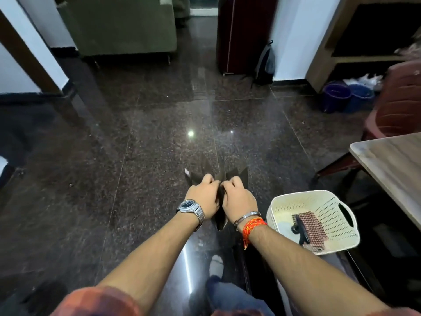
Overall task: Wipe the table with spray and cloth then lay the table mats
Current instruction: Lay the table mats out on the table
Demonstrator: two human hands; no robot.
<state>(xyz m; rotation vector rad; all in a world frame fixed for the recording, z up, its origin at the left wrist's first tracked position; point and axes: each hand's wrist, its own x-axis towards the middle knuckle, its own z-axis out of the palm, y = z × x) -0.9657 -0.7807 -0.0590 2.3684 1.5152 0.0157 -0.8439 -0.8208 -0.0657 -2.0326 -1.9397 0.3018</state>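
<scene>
Both my hands grip a bunch of dark table mats (238, 174) held out in front of me above the floor. My left hand (204, 195), with a watch on its wrist, clasps the left side. My right hand (238, 197), with a bangle and orange thread on the wrist, clasps the right side. The mats fan out beyond my knuckles and hang down between my wrists. The wooden table (391, 169) shows its corner at the right edge. A checked cloth (311, 226) lies in a cream plastic basket (284, 204) on the floor beside the table, over a dark object.
Polished dark granite floor (148, 144) spreads ahead. A red plastic chair (396, 106) stands behind the table. Two blue buckets (348, 96) sit by a wooden shelf at the far right. A green sofa (123, 26), a maroon cabinet (241, 33) and a backpack (265, 62) line the far wall.
</scene>
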